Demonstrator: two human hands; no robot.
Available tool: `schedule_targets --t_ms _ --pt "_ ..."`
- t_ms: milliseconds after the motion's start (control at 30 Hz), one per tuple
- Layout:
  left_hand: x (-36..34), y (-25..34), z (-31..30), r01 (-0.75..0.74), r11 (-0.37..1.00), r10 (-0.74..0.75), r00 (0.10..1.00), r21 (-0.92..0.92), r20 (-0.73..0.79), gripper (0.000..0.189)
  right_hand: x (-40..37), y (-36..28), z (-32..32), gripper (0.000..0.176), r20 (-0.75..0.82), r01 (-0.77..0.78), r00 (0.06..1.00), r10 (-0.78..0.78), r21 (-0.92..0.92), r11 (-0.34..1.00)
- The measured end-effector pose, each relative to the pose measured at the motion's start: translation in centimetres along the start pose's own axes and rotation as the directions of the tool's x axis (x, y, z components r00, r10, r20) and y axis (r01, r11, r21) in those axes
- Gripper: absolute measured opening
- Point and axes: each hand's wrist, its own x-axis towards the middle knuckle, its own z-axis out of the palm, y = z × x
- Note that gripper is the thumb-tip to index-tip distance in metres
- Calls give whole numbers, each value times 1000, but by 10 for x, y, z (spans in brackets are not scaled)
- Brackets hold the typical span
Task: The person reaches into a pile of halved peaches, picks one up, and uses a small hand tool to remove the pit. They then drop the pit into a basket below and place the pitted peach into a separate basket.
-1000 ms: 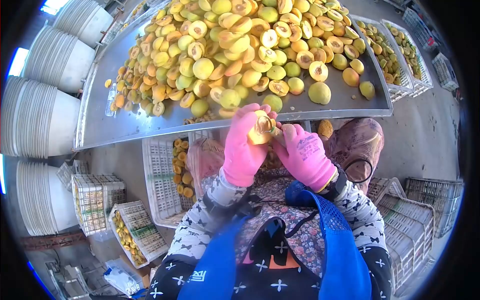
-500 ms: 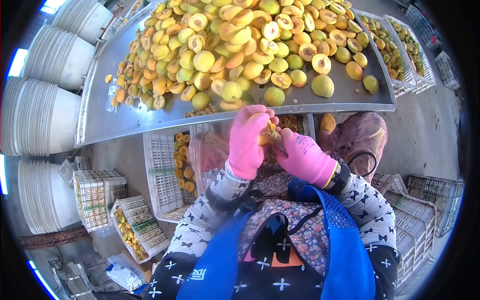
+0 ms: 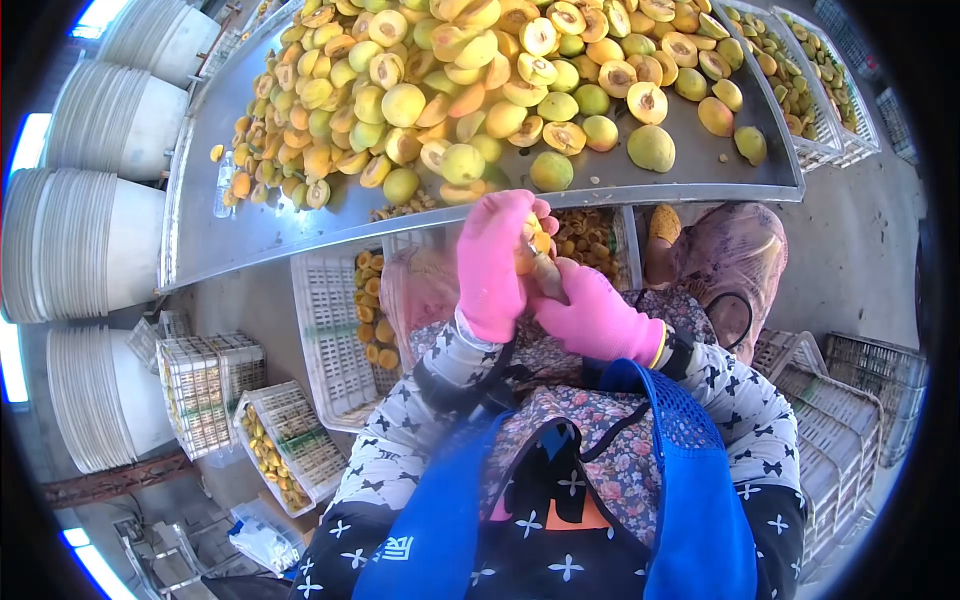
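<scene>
My left hand point(image 3: 493, 268), in a pink glove, is closed around a yellow peach piece point(image 3: 538, 240) just below the table's near edge. My right hand point(image 3: 602, 315), gloved in pink too, grips the handle of a small pitting tool point(image 3: 547, 278). The tool's tip meets the peach; its exact shape is hidden by fruit and fingers. Beyond my hands, a heap of halved yellow peaches point(image 3: 400, 105) lies on a metal table point(image 3: 700, 178), several with brown pit sides up. Under the edge, peach halves point(image 3: 585, 235) sit in a crate between my knees.
A white crate point(image 3: 335, 340) with peach halves stands by my left leg. Crates of fruit point(image 3: 835, 130) stand right of the table. Stacked white tubs point(image 3: 110, 215) line the left side. More crates point(image 3: 825, 440) are stacked at lower right. A plastic bottle point(image 3: 223, 190) lies on the table.
My right hand has shifted slightly left and down, with the tool tilted more steeply against the peach. My left hand still holds the fruit. The whole view has shifted a little.
</scene>
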Motion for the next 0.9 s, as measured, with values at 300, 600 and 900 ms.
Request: schedule_targets --t_ms 300,600,900 --pt "17 0 -17 -27 959 -25 983 281 182 46 4 18 7 18 -74 182 979 -191 -122 976" --pt "6 -11 8 -216 955 236 968 204 -80 46 2 -26 -14 13 314 -279 934 170 343 897" --pt "7 16 6 97 982 -105 993 159 45 47 -1 -16 -12 15 174 -134 980 98 213 968"
